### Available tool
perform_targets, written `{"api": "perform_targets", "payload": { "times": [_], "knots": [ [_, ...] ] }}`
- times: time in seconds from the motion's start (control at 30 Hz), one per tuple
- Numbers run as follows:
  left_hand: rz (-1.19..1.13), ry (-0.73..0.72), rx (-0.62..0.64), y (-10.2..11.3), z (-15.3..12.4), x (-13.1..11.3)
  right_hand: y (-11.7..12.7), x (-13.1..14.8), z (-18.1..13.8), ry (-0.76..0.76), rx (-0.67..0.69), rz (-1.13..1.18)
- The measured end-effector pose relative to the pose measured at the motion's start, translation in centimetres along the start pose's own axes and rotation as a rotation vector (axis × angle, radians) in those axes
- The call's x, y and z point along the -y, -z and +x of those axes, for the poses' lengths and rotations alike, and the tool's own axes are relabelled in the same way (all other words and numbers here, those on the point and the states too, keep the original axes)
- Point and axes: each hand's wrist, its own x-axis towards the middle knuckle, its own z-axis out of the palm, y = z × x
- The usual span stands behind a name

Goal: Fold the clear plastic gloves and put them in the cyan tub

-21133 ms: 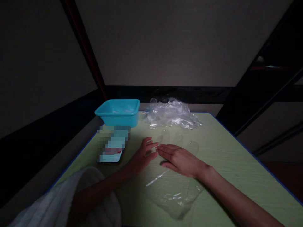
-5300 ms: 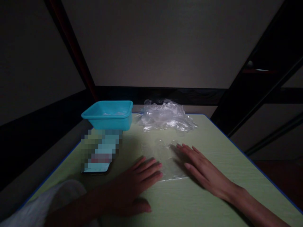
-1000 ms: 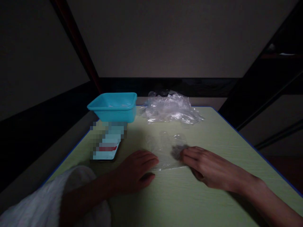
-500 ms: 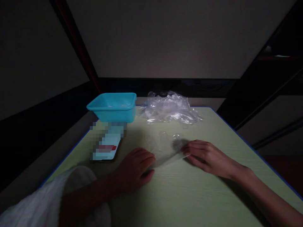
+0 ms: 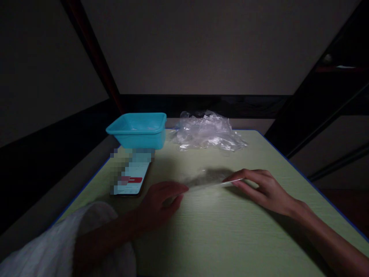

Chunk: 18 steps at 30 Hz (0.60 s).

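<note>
Between my hands, just over the table [image 5: 219, 238], stretches a clear plastic bag [image 5: 206, 184], its near edge drawn nearly straight. My left hand [image 5: 163, 202] pinches its left end between thumb and fingers. The right end is gripped by the thumb and fingertips of my right hand [image 5: 259, 188]. Whether anything lies inside or under the clear plastic is hard to make out. Beyond it, at the back of the table, lies a crumpled heap of clear plastic [image 5: 207, 132].
A blue plastic basket [image 5: 138, 132] stands at the back left. In front of it lies a phone [image 5: 134, 175] with a lit, partly pixelated screen. A wall [image 5: 201, 46] rises behind the table, whose edges carry blue trim.
My right hand has turned and shifted slightly right, its thumb and fingers now in a clearer pinch. The bag's edge has risen and lies flatter between both hands.
</note>
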Motion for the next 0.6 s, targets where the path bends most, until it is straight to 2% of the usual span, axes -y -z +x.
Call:
{"api": "perform_targets", "payload": {
  "times": [0.13,0.27,0.47,0.6],
  "knots": [
    [-0.065,0.12,-0.074,1.1,0.7,-0.5,0.5,1.0,-0.1,-0.02,-0.127,0.077],
    [-0.154,0.215,-0.11,2.0,1.1,-1.2,0.8,2.2,-0.1,-0.034,-0.168,0.242],
    [-0.517,0.275,-0.098,3.3,1.3,-2.8,0.9,4.6,0.2,-0.12,-0.211,0.473],
    [-0.82,0.512,-0.057,4.1,2.1,-2.9,0.8,5.2,0.6,-0.189,-0.216,0.613]
  ]
}}
